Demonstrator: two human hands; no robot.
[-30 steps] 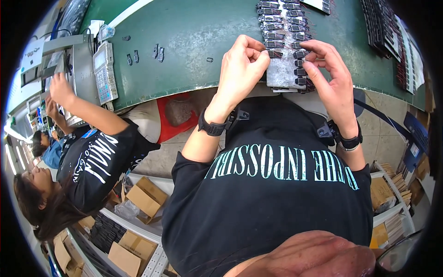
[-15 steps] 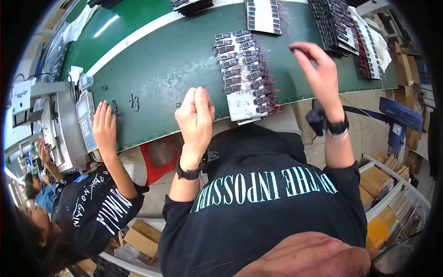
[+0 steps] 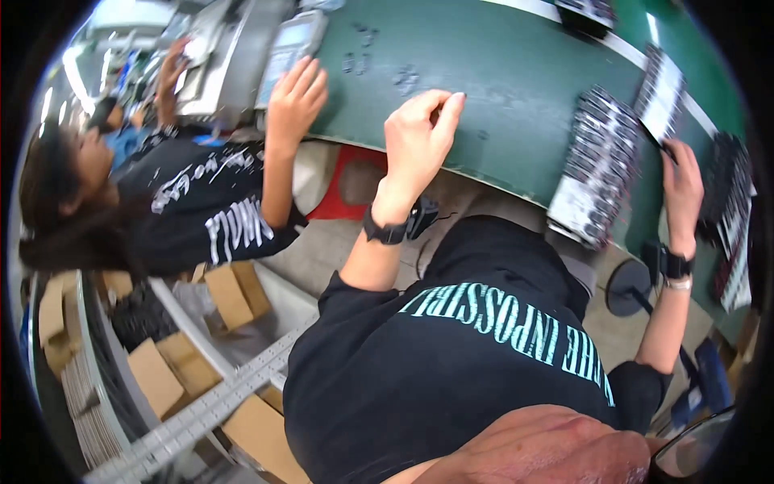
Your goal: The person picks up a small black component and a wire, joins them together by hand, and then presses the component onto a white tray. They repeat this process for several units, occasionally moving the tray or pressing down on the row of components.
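Observation:
My left hand point(image 3: 421, 139) is over the near part of the green table, its fingers curled in and thumb pressed close. Whatever it may hold is hidden. My right hand point(image 3: 684, 187) reaches out at the right, fingers bent together round a small dark piece point(image 3: 668, 152) too blurred to name. It is close to the near end of a narrow white board point(image 3: 659, 101) edged with small dark parts. Between my hands lies a wider white board point(image 3: 569, 206) bearing rows of small black parts with thin red wires; its near end is bare.
Several small dark parts point(image 3: 406, 78) lie loose on the green table point(image 3: 500, 73). A co-worker's hand point(image 3: 297, 98) rests near a grey keypad device point(image 3: 288, 50) on the left. Stacks of black parts point(image 3: 726, 189) stand at the right. Cardboard boxes point(image 3: 238, 294) and a blue fan point(image 3: 709, 375) are below.
The view has swung left, so the table and boards appear farther right. My right hand has moved to the narrow board's near end. My left hand stays curled, now nearer the loose parts.

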